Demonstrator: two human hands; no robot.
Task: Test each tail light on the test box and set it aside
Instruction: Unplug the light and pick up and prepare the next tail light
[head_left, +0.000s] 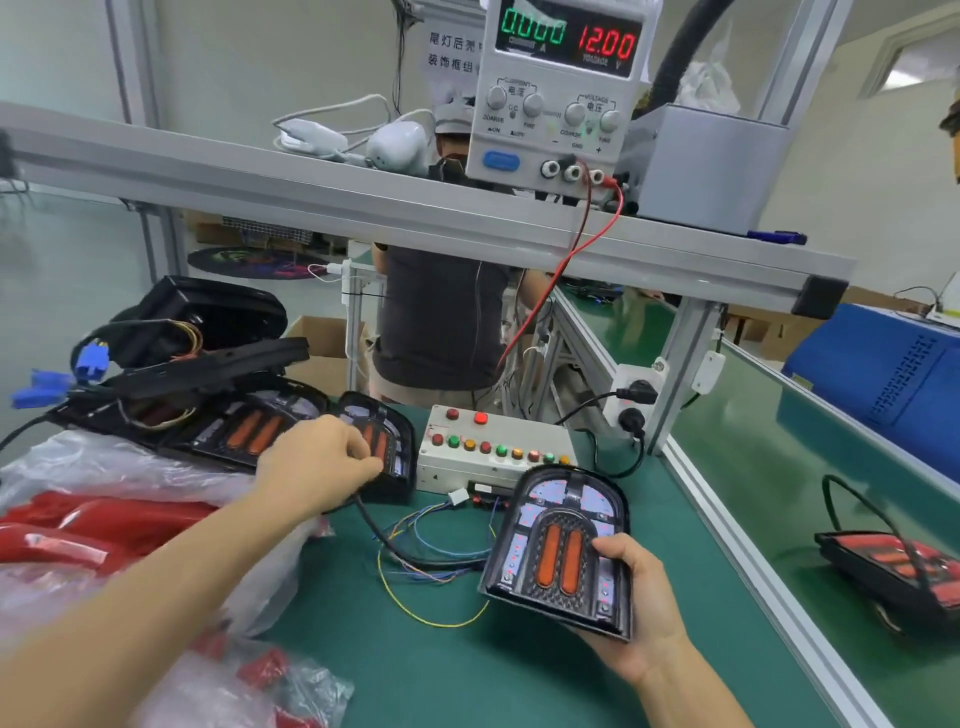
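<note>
My right hand (641, 605) grips a black tail light (558, 545) with two orange bars, holding it tilted above the green mat in front of the test box (493, 457). The test box is a grey case with rows of red, green and amber buttons. My left hand (322, 462) pinches the edge of a second tail light (384, 447) that leans just left of the box; a black cable runs from under that hand across the mat. More tail lights (244, 426) lie stacked further left.
A power supply (561, 93) reading 12.00 V stands on the aluminium shelf above, with red leads running down. Red lenses in plastic bags (104, 525) fill the left. Loose coloured wires (441, 551) lie on the mat. Another tail light (898, 571) sits beyond the right rail. A person stands behind the bench.
</note>
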